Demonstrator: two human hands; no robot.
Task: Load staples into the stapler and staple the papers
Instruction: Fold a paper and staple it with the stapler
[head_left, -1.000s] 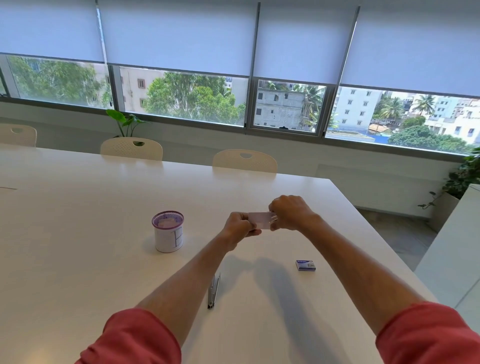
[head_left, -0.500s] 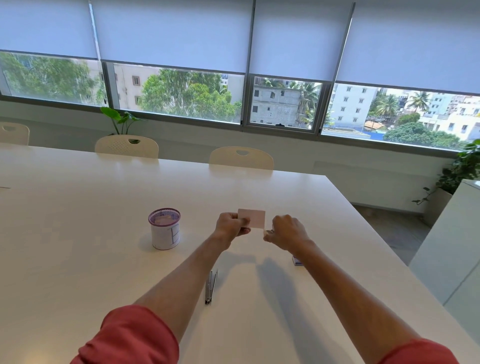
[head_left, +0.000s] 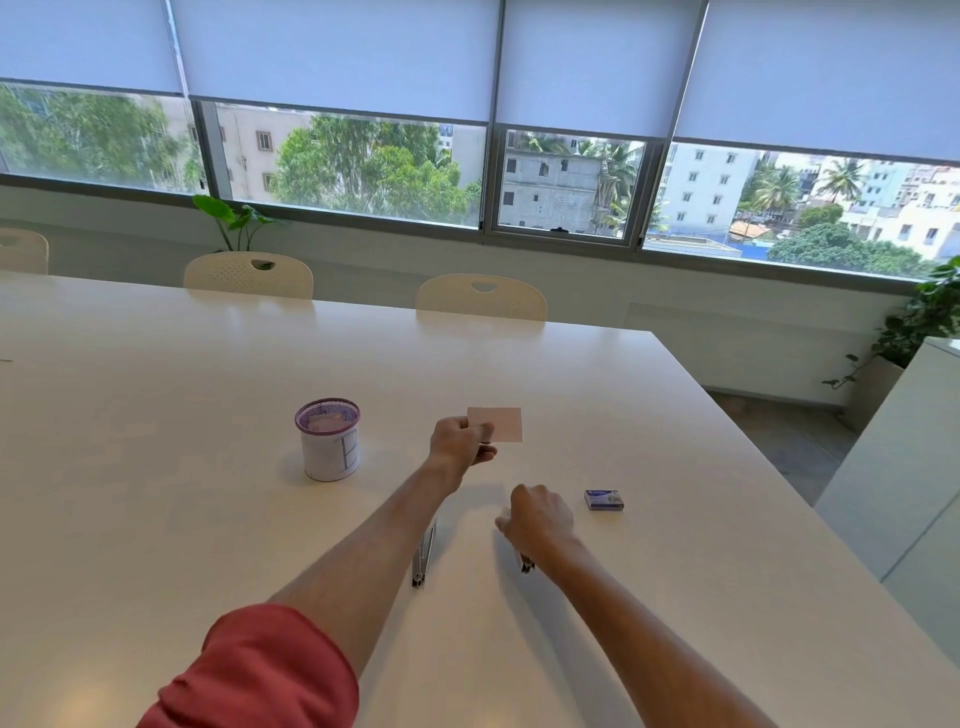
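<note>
White table (head_left: 156, 467) w/ its far right corner past the staple box, bare top running wide to the left & toward the two chairs (head_left: 480, 296) at its far edge; purple-rimmed mesh cup (head_left: 328, 439) stands left of the left hand. Left hand (head_left: 460, 441) is raised above the table, fingers pinched on the small pink papers (head_left: 498, 424), which stick out to its right; nearer than it, right hand (head_left: 537, 522) is low at the table w/ fingers curled round a dark stapler (head_left: 525, 563) poking out under the wrist. Silver stapler part (head_left: 423, 558) lies on the table just right of the left forearm, small blue staple box (head_left: 604, 500) just right of the right hand, not touching.
</note>
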